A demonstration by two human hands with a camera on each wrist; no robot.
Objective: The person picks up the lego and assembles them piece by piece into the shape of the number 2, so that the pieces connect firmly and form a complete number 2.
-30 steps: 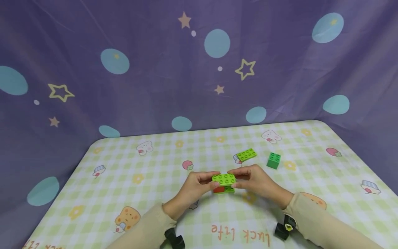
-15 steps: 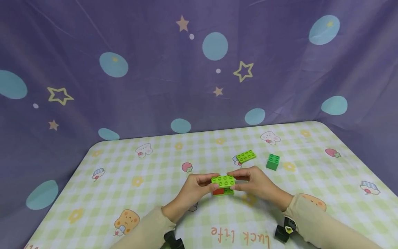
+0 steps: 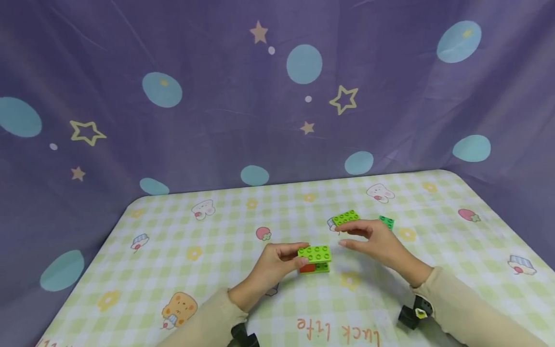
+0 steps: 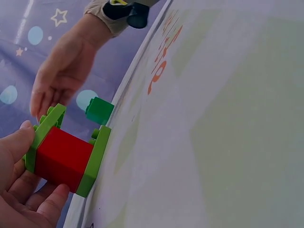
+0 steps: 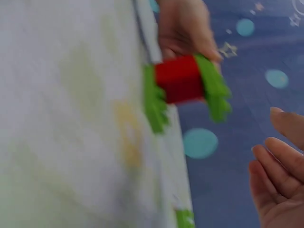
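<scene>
My left hand (image 3: 277, 262) grips a small stack of toy building bricks near the middle of the table. A red brick (image 4: 64, 156) sits between two lime green plates, at one end of them; the upper plate (image 3: 315, 253) shows its studs. In the left wrist view, thumb and fingers hold the stack from the red brick's side. Apart from the stack, to its right, my right hand (image 3: 381, 243) holds nothing, thumb and fingers spread. Just beyond its fingertips lies a loose lime green plate (image 3: 346, 216). A darker green brick (image 3: 387, 221) stands behind this hand, partly hidden.
A checked cloth with printed figures covers the table (image 3: 156, 270). Behind its far edge hangs a purple curtain (image 3: 208, 130) with stars and blue dots. Each wrist wears a black camera, such as the right-hand camera (image 3: 414, 313).
My right hand has let go of the stack and moved right and away from me, toward the loose plate, covering part of the darker green brick. The left hand keeps its hold.
</scene>
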